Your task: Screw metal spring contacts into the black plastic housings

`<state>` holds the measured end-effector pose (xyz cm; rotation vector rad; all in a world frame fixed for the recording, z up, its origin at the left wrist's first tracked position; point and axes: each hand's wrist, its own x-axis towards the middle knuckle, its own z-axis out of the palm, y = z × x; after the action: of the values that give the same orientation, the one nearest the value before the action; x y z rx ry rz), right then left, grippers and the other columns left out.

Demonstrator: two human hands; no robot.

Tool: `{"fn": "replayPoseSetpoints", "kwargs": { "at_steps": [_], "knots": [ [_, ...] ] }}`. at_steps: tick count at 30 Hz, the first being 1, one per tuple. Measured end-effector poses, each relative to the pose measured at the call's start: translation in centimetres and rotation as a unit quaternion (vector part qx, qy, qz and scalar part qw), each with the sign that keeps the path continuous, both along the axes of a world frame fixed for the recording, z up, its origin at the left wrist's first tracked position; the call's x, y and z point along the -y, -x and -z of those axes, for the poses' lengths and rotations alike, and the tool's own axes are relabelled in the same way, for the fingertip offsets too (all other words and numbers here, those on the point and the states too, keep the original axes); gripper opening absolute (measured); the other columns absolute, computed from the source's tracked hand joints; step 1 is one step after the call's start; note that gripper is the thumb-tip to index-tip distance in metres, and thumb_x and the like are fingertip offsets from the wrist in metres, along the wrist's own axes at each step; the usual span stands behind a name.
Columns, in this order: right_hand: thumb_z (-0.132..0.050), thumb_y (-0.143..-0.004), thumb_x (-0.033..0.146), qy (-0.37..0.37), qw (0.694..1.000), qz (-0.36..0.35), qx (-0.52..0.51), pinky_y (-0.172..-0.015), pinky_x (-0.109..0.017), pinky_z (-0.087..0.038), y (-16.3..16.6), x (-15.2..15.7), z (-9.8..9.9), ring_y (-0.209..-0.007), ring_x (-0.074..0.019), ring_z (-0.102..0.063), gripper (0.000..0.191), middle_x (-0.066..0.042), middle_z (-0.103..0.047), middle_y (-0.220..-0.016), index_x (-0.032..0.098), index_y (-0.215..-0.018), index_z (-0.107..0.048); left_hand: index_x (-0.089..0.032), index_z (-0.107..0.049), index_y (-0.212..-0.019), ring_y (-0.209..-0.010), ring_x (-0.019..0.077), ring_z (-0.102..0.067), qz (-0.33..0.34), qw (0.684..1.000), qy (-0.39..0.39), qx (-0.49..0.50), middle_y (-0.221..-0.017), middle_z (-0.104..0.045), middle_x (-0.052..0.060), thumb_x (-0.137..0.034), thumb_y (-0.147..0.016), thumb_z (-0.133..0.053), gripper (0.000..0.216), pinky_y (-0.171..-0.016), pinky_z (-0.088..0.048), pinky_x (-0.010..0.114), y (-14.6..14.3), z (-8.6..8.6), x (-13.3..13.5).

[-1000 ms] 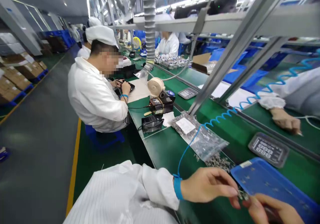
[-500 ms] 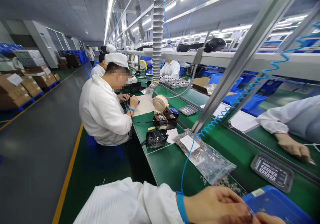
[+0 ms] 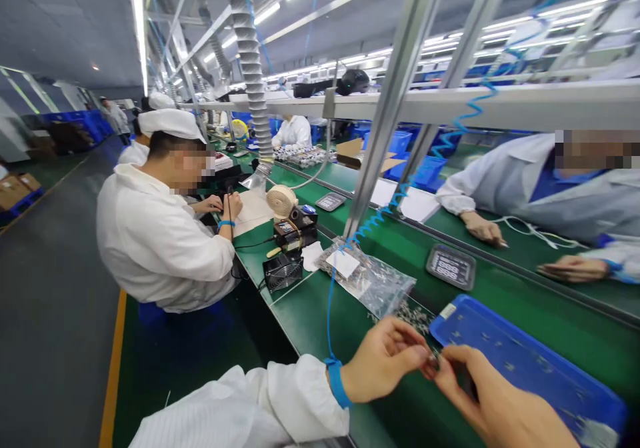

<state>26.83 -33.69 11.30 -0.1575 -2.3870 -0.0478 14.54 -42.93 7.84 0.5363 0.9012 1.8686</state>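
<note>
My left hand [image 3: 383, 358] and my right hand [image 3: 493, 405] meet at the fingertips over the green bench [image 3: 325, 308], both pinched together on a tiny metal part [image 3: 434, 357] too small to name. A blue wrist strap [image 3: 336, 381] with a coiled blue cord sits on my left wrist. Just right of the hands lies a blue tray [image 3: 525, 361] holding small parts. A loose heap of small metal parts [image 3: 413, 315] lies behind my left hand, beside a clear bag [image 3: 367, 278] of the same parts.
A dark panel with digits [image 3: 451, 266] lies on the conveyor. A small black fan [image 3: 283, 271], a soldering station [image 3: 295, 228] and a beige fan [image 3: 281, 201] stand to the left. A co-worker in white [image 3: 155, 235] sits left; another person's hands [image 3: 483, 229] rest opposite. Slanted metal posts [image 3: 385, 115] rise ahead.
The view swung right and down, so both my hands show fully. They stay pinched together at the tray's left edge. The person opposite came into view.
</note>
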Motion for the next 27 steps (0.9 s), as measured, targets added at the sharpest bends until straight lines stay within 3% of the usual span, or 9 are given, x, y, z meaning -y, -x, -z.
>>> {"fn": "replayPoseSetpoints", "kwargs": {
  "at_steps": [4,7,9,16,20,27],
  "knots": [
    [-0.028,-0.104,0.033,-0.022,0.999,0.028,0.0,-0.033,-0.022,-0.031,0.6,0.5,-1.5,-0.031,-0.0084,-0.048,0.036,0.004,-0.055,-0.054,0.018,-0.081,-0.051,-0.015,-0.059,-0.1,-0.067,0.0091,-0.06,0.034,0.999,0.021,0.008,-0.078,-0.062,-0.001,-0.045,-0.057,-0.09,0.061,-0.068,-0.048,0.024,0.3,-0.6,-0.4],
    [-0.031,-0.102,0.028,-0.036,0.997,0.064,-0.013,-0.035,-0.022,-0.029,0.7,0.4,-1.9,-0.033,-0.0069,-0.047,0.035,0.003,-0.056,-0.054,0.017,-0.078,-0.054,-0.011,-0.063,-0.099,-0.075,0.0091,-0.062,0.118,0.988,0.045,0.089,-0.083,-0.065,0.003,-0.037,-0.056,-0.092,0.058,-0.074,-0.048,0.022,0.4,-1.2,-0.8],
    [-0.034,-0.101,0.026,-0.034,0.996,0.08,-0.011,-0.037,-0.021,-0.03,0.4,0.2,-1.9,-0.035,-0.006,-0.047,0.032,0.002,-0.058,-0.056,0.016,-0.079,-0.055,-0.01,-0.063,-0.097,-0.075,0.0086,-0.062,0.141,0.983,0.049,0.11,-0.084,-0.066,0.004,-0.036,-0.055,-0.093,0.058,-0.074,-0.048,0.021,0.4,-1.5,-1.2],
    [-0.039,-0.097,0.027,0.032,0.991,0.124,0.029,-0.044,-0.018,-0.029,-1.0,-0.8,-0.7,-0.042,-0.0043,-0.046,0.023,0.004,-0.057,-0.061,0.015,-0.088,-0.056,-0.019,-0.049,-0.099,-0.066,0.0085,-0.059,0.036,0.994,-0.042,-0.092,-0.076,-0.062,-0.004,-0.042,-0.074,-0.081,0.046,-0.067,-0.047,0.023,0.1,-1.2,-2.6],
    [-0.039,-0.096,0.023,0.018,0.996,0.084,0.019,-0.044,-0.018,-0.027,-1.4,-1.2,-0.5,-0.043,-0.0035,-0.043,0.019,0.005,-0.056,-0.061,0.016,-0.085,-0.053,-0.023,-0.041,-0.101,-0.06,0.0075,-0.055,0.048,0.99,-0.062,-0.115,-0.074,-0.058,-0.006,-0.041,-0.081,-0.075,0.043,-0.058,-0.045,0.021,-0.2,-1.2,-2.3],
    [-0.039,-0.095,0.018,-0.095,0.995,-0.005,0.019,-0.044,-0.02,-0.025,-2.5,-2.7,-0.5,-0.046,-0.0045,-0.042,0.016,0.006,-0.054,-0.061,0.018,-0.081,-0.047,-0.024,-0.037,-0.104,-0.053,0.0068,-0.045,0.211,0.977,-0.017,-0.018,-0.066,-0.05,-0.008,-0.038,-0.08,-0.076,0.048,-0.054,-0.045,0.02,0.0,-2.5,-1.7]
  ]
}}
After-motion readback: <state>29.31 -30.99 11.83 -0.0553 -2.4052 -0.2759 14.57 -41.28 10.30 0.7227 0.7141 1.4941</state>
